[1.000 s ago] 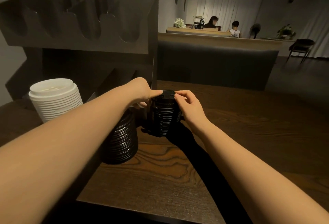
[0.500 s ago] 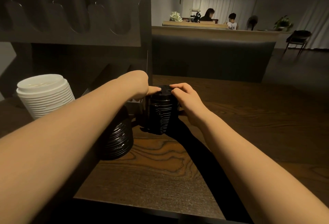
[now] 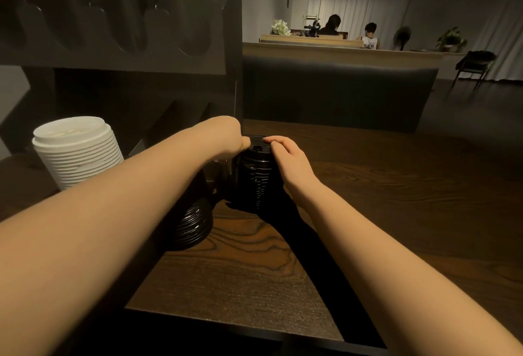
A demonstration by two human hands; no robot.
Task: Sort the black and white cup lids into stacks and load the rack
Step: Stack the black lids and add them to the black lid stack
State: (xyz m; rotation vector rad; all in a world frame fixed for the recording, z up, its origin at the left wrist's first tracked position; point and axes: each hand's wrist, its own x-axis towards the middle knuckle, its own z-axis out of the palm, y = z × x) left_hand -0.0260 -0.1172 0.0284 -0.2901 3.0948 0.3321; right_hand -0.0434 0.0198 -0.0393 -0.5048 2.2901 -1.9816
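A tall stack of black lids (image 3: 256, 177) stood upright on the wooden tabletop (image 3: 396, 214), just past the middle of the view. The left hand (image 3: 226, 140) pressed against its top from nine o'clock; whether those fingers curled round it could not be told. The right hand (image 3: 288, 157) held it from three o'clock, fingers (image 3: 273, 140) bent over the top lid. A second black stack (image 3: 192, 225) sat at seven o'clock, partly under the left forearm. The white stack (image 3: 77, 151) stood farther toward nine o'clock, below the dark rack (image 3: 119, 30).

Both hands reach forward: left (image 3: 226, 140), right (image 3: 288, 157), fingers curled.
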